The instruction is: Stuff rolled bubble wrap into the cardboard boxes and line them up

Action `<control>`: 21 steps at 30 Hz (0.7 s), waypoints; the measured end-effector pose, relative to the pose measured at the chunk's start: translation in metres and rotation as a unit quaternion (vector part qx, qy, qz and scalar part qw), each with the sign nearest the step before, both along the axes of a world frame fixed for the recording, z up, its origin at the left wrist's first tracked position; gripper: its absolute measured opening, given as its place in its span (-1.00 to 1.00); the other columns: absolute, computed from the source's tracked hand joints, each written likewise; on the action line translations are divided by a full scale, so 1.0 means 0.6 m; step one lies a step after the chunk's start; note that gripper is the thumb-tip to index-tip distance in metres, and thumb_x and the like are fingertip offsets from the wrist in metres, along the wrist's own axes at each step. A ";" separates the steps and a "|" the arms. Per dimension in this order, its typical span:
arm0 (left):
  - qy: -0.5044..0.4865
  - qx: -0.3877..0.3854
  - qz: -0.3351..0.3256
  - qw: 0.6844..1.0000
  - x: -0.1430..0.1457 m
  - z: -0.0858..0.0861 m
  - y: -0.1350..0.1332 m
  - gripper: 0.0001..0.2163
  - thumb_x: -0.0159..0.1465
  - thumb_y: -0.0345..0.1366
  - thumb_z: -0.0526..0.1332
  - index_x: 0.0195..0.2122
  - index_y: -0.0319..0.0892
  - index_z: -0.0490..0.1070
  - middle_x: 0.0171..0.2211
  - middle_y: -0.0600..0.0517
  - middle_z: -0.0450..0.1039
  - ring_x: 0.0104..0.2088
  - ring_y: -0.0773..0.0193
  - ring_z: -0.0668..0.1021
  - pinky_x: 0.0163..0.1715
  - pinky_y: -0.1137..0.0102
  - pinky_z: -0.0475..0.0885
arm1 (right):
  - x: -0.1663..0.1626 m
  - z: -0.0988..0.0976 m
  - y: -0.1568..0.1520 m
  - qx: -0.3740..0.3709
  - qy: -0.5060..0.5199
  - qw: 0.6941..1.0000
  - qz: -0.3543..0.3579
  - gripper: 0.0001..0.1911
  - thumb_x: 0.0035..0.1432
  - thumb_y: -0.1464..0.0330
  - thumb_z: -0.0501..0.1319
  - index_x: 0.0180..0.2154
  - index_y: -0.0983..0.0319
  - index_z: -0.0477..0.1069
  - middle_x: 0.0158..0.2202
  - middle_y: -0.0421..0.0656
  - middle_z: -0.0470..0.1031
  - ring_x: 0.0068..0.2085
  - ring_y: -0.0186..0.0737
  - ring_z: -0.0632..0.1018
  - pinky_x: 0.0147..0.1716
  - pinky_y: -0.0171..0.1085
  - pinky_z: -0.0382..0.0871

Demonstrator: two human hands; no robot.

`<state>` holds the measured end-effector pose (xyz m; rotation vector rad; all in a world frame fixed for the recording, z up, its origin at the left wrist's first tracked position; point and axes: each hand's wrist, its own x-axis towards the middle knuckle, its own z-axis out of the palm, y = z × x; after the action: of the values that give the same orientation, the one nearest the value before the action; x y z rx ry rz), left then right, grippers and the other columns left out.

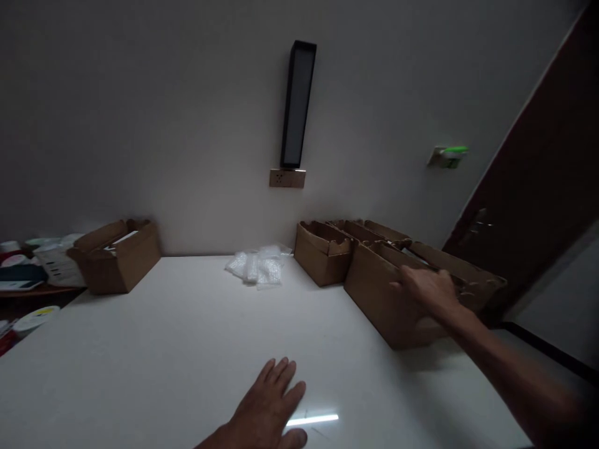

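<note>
Dim grey wall (140, 93) bears a dark lamp (298, 103) above a white table (163, 349).

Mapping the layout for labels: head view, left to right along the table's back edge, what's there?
Open cardboard box → bubble wrap → small open box → larger open box, with the right hand on its rim. The left hand lies flat on the near table, below the bubble wrap, so it is left out.

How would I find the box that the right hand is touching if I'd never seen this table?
Start at the big white table and look to its right side, where open cardboard boxes cluster. Pick the front box, with the right hand on its top edge. It looks bigger than the boxes behind it, which no hand touches.
</note>
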<state>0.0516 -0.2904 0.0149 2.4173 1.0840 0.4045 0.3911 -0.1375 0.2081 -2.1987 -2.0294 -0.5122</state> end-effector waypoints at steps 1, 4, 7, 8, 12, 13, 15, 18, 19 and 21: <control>-0.006 -0.003 0.006 1.000 0.004 0.001 -0.003 -0.34 0.29 0.08 0.14 0.35 -0.08 0.14 0.40 -0.19 -0.10 0.40 -0.12 -0.01 0.35 -0.16 -0.12 | 0.013 0.003 -0.001 -0.021 0.010 1.000 0.010 -0.66 0.23 0.24 0.22 -0.24 0.42 0.56 -0.27 0.24 0.58 -0.19 0.00 0.59 -0.34 -0.09 0.05; -0.036 -0.045 0.075 0.996 -0.004 -0.006 -0.016 -0.36 0.29 0.02 0.14 0.35 -0.11 0.14 0.41 -0.18 -0.08 0.40 -0.12 0.00 0.35 -0.12 -0.05 | 0.025 0.000 -0.024 -0.046 0.023 0.997 0.050 -0.76 0.21 0.30 0.21 -0.31 0.31 0.60 -0.31 0.11 0.61 -0.28 -0.14 0.59 -0.39 -0.14 0.01; -0.099 -0.085 0.181 0.975 -0.038 -0.017 -0.035 -0.32 0.25 -0.14 0.17 0.38 -0.10 0.04 0.42 -0.14 -0.06 0.40 -0.07 0.05 0.35 -0.04 0.06 | 0.012 -0.013 -0.074 -0.063 0.038 0.990 0.124 -0.85 0.15 0.33 0.27 -0.42 0.21 0.58 -0.41 -0.01 0.60 -0.39 -0.21 0.55 -0.40 -0.20 0.05; -0.121 -0.084 0.210 0.967 -0.052 -0.019 -0.043 -0.29 0.22 -0.18 0.18 0.39 -0.11 0.02 0.42 -0.14 -0.05 0.40 -0.06 0.06 0.35 -0.02 0.06 | 0.003 -0.019 -0.096 -0.063 0.045 0.983 0.167 -0.85 0.13 0.33 0.28 -0.47 0.18 0.55 -0.46 -0.05 0.57 -0.42 -0.21 0.53 -0.41 -0.22 0.07; -0.194 -0.024 0.312 0.930 -0.102 -0.016 -0.079 -0.26 0.17 -0.23 0.20 0.38 -0.13 0.00 0.39 -0.18 0.04 0.36 -0.10 0.16 0.32 -0.07 0.10 | -0.065 -0.038 -0.189 -0.008 0.071 0.916 0.396 -0.79 0.17 0.45 0.15 -0.46 0.17 0.49 -0.47 -0.11 0.53 -0.36 -0.18 0.49 -0.32 -0.23 0.22; -0.206 -0.010 0.331 0.921 -0.110 -0.011 -0.088 -0.26 0.18 -0.22 0.21 0.38 -0.12 -0.01 0.39 -0.19 0.04 0.35 -0.12 0.20 0.30 -0.09 0.14 | -0.089 -0.039 -0.208 0.003 0.077 0.889 0.451 -0.76 0.20 0.50 0.10 -0.44 0.18 0.48 -0.47 -0.14 0.52 -0.37 -0.22 0.47 -0.28 -0.23 0.25; -0.231 0.010 0.360 0.904 -0.119 -0.001 -0.105 -0.25 0.19 -0.18 0.22 0.38 -0.10 -0.05 0.38 -0.20 0.05 0.31 -0.14 0.27 0.24 -0.11 0.24 | -0.135 -0.038 -0.237 0.019 0.094 0.833 0.544 -0.73 0.26 0.53 0.05 -0.39 0.20 0.45 -0.49 -0.20 0.49 -0.43 -0.29 0.43 -0.20 -0.20 0.28; -0.269 0.023 0.389 0.881 -0.127 0.011 -0.126 -0.22 0.18 -0.12 0.24 0.38 -0.08 -0.08 0.36 -0.22 0.09 0.26 -0.13 0.34 0.19 -0.08 0.32 | -0.169 -0.034 -0.254 0.079 0.146 0.771 0.615 -0.90 0.26 0.42 0.20 -0.19 0.19 0.47 -0.27 -0.14 0.58 -0.26 -0.22 0.53 -0.05 -0.14 0.33; -0.277 0.020 0.399 0.874 -0.130 0.013 -0.131 -0.22 0.18 -0.11 0.25 0.37 -0.08 -0.07 0.34 -0.23 0.12 0.25 -0.13 0.36 0.19 -0.07 0.33 | -0.167 -0.036 -0.254 0.105 0.177 0.767 0.607 -0.82 0.23 0.38 0.24 -0.10 0.17 0.46 -0.13 -0.09 0.58 -0.13 -0.16 0.55 -0.01 -0.12 0.34; -0.288 0.004 0.419 0.861 -0.139 0.014 -0.139 -0.21 0.15 -0.08 0.27 0.36 -0.10 -0.04 0.31 -0.24 0.19 0.23 -0.12 0.40 0.19 -0.05 0.33 | -0.146 -0.054 -0.246 0.136 0.254 0.783 0.552 -0.69 0.22 0.34 0.25 0.02 0.11 0.42 0.05 -0.07 0.52 0.05 -0.07 0.52 0.03 -0.12 0.37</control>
<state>-0.0319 -0.3738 0.0231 1.5006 1.7473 1.3028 0.3036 -0.2852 0.1758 -0.5899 -2.2367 -0.0251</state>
